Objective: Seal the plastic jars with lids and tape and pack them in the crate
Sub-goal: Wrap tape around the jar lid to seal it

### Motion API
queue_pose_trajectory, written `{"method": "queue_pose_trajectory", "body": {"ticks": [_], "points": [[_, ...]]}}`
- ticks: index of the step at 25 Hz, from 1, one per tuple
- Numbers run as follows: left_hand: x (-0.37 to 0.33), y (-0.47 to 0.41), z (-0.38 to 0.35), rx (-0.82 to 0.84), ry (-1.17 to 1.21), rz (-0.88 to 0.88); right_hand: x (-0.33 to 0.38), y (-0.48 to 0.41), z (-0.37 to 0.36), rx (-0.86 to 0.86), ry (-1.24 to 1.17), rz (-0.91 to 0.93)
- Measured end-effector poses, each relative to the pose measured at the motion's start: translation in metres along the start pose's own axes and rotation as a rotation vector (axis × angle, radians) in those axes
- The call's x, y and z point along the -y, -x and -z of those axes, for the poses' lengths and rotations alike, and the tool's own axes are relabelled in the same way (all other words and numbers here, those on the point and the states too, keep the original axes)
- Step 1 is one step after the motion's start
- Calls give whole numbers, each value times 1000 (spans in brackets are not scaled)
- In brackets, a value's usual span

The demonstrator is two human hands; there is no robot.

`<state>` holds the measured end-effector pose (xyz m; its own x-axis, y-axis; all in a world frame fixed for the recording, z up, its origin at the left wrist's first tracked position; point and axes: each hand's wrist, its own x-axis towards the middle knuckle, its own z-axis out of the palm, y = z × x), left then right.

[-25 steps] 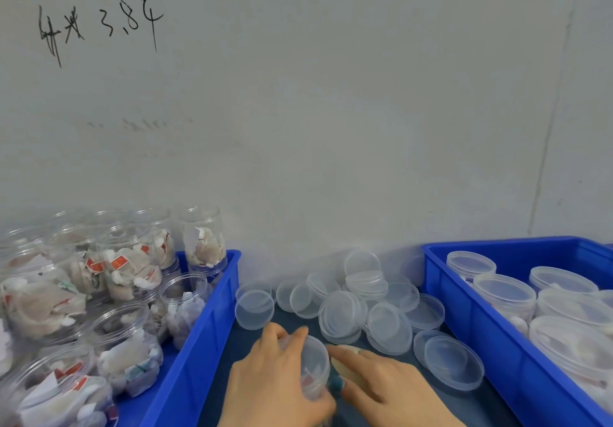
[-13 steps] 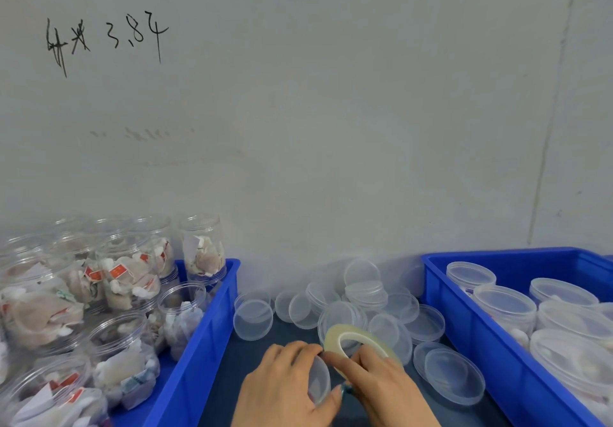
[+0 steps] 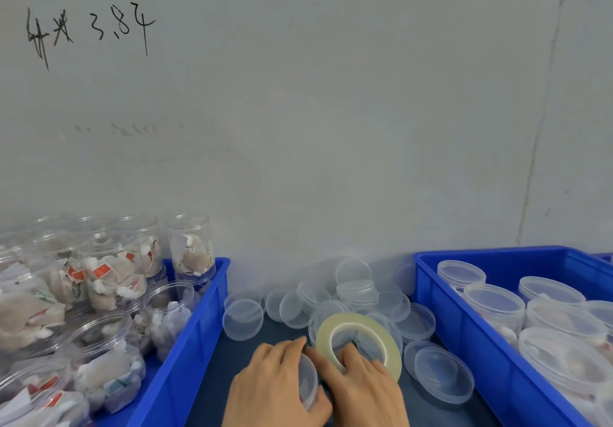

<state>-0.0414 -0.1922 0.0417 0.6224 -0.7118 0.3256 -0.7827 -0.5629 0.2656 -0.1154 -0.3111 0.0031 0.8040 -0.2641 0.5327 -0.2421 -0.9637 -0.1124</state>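
Head view: two hands hold a jar and tape at the tabletop's near edge.

The left hand [image 3: 275, 383] is curled round a clear jar [image 3: 310, 382] at the near edge of the dark tabletop [image 3: 232, 370]. Just beside it, the right hand [image 3: 365, 390] grasps the tape [image 3: 358, 319], which is tilted up with one finger through its hole. Loose lids [image 3: 243, 319] lie heaped toward the far edge, between two blue crates. The left crate [image 3: 195, 337] holds open jars [image 3: 109, 277] filled with sachets. The right crate [image 3: 464, 343] holds lidded jars [image 3: 494, 307]. Black writing [image 3: 89, 28] marks the wall behind.
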Motion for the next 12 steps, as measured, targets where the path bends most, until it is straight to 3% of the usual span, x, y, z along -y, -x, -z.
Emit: {"method": "queue_pose_trajectory", "body": {"ticks": [7,12], "points": [[-1,-3,0,-75,11,19,11,-2,-6,22,-13,-178],[-1,-5,-1,-73,0,36,14,-9,-1,10,38,-187]]}}
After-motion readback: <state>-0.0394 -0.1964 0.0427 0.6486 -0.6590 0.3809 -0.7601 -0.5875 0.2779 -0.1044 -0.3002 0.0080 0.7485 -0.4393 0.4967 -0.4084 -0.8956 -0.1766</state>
